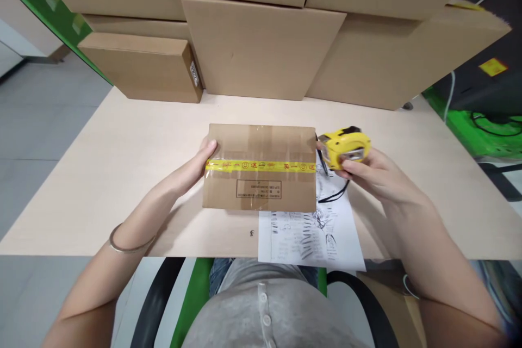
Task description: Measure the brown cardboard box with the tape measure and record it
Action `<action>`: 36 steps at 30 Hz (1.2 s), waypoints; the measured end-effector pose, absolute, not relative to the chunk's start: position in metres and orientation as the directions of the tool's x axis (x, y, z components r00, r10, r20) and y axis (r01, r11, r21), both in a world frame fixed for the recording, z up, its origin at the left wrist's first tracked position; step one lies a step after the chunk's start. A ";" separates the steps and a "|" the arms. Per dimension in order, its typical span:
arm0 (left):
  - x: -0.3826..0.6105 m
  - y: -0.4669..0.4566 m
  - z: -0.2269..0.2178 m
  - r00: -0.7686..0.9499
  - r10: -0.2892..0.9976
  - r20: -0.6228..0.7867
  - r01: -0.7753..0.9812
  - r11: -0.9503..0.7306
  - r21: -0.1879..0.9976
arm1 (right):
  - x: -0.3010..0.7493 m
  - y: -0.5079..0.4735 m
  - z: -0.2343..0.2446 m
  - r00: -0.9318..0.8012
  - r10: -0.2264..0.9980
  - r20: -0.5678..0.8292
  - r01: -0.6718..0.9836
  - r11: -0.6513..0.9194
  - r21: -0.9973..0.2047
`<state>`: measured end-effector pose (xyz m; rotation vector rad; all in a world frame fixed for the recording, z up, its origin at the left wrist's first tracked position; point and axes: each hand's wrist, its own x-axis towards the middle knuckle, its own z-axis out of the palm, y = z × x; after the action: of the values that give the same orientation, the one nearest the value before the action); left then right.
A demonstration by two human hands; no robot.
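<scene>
A brown cardboard box (261, 144), with yellow printed tape across it and a printed label frame on its face, is in front of me over the table. My left hand (199, 160) grips its left side, thumb on the near face and the other fingers hidden behind. In my right hand (369, 168) is a yellow and black tape measure (345, 147), held beside the box's right edge. A black wrist strap (336, 194) hangs from it. Below the box lies a white paper sheet (312, 242) with handwritten marks, partly covered by the box.
Large cardboard boxes (261, 49) stand along the back of the table (142, 136). A smaller flat carton (150, 73) rests at the back left. The paper sheet overhangs the table's front edge. Black chair armrests (157, 299) flank me below.
</scene>
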<state>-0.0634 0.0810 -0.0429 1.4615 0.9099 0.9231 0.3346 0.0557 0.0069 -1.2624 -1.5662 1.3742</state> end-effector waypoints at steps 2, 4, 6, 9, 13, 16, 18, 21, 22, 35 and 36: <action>-0.067 0.078 -0.037 0.366 0.927 0.082 -0.016 -0.081 0.997 | 0.348 0.045 0.022 -0.226 0.970 -0.087 0.253 -0.028 -0.967; -0.066 0.073 -0.032 0.377 0.898 0.227 -0.033 -0.232 0.972 | 0.358 0.040 0.039 -0.165 0.986 -0.029 0.269 0.016 -0.963; -0.062 0.069 -0.030 0.400 0.820 0.410 -0.011 -0.443 0.897 | 0.360 0.042 0.053 -0.108 0.993 0.057 0.275 0.084 -0.958; -0.053 0.068 -0.037 0.438 0.702 0.562 0.021 -0.633 0.774 | 0.340 0.053 0.068 -0.082 0.988 0.132 0.268 0.150 -0.952; -0.052 0.074 -0.059 0.466 0.628 0.623 -0.003 -0.703 0.711 | 0.280 0.070 0.076 -0.334 0.892 0.305 0.267 0.400 -0.876; -0.059 0.076 -0.075 0.456 0.635 0.624 -0.012 -0.696 0.718 | 0.232 0.075 0.082 -0.603 0.717 0.349 0.288 0.604 -0.743; -0.063 0.076 -0.082 0.441 0.638 0.631 -0.005 -0.701 0.713 | 0.209 0.076 0.086 -0.729 0.617 0.296 0.314 0.686 -0.656; -0.066 0.076 -0.086 0.452 0.620 0.641 0.036 -0.731 0.681 | 0.193 0.078 0.092 -0.812 0.548 0.203 0.360 0.742 -0.565; -0.067 0.077 -0.086 0.465 0.607 0.644 0.058 -0.747 0.662 | 0.193 0.079 0.093 -0.821 0.539 0.190 0.365 0.750 -0.552; -0.060 0.080 -0.069 0.475 0.480 0.738 0.083 -0.859 0.505 | 0.381 0.060 0.094 -0.464 0.879 0.107 0.715 0.443 -0.541; -0.060 0.080 -0.069 0.474 0.481 0.738 0.085 -0.859 0.505 | 0.389 0.057 0.090 -0.429 0.897 0.108 0.729 0.414 -0.544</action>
<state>-0.0598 0.0804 -0.0694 2.3249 0.4740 1.3500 0.3895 0.0567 0.0903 -1.3926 -2.2905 0.5984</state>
